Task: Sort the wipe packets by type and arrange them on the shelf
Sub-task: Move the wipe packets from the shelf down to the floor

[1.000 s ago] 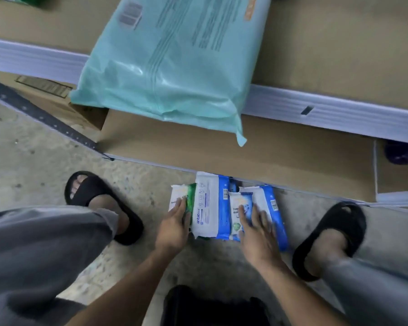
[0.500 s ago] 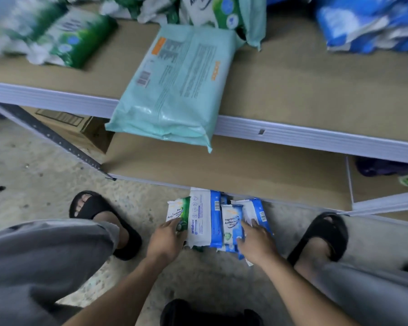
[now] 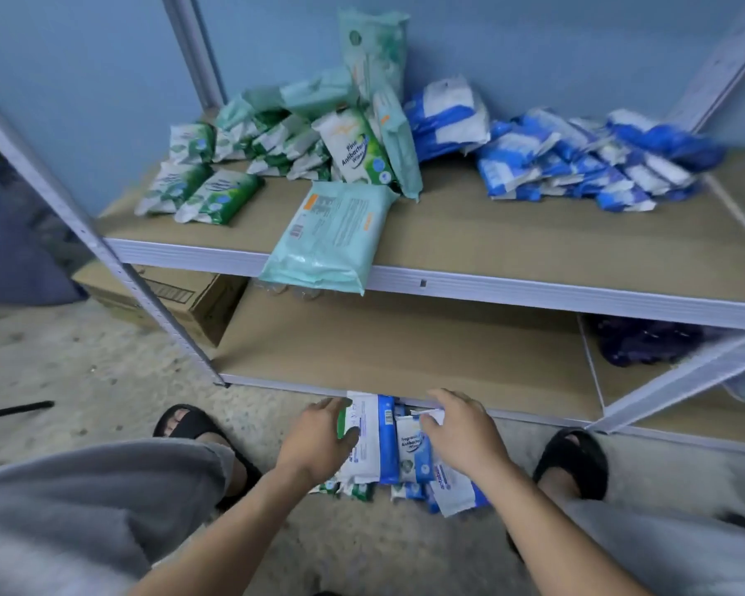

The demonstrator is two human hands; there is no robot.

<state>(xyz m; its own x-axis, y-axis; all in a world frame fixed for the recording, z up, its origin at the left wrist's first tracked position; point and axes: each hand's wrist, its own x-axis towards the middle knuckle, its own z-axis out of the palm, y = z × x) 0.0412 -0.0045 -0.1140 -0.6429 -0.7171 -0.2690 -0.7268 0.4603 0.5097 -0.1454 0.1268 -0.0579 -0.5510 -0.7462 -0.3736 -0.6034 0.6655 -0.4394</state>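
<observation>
Dim, even, bluish light lies flat over everything, leaving only a soft shadow beneath the upper shelf board (image 3: 534, 234), while the blue packets (image 3: 590, 165) at the right smear with motion blur and the metal posts (image 3: 147, 296) bow outward towards the wide-angle edges.

A green packet (image 3: 355, 154) reads "Pine Antibacterial Wipes"; a blue packet (image 3: 411, 449) reads "Antibacterial Wipes" (top line unclear).

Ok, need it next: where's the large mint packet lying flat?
Head view: the large mint packet overhangs the front edge of the upper shelf, left of centre, in front of the green packets.
</observation>
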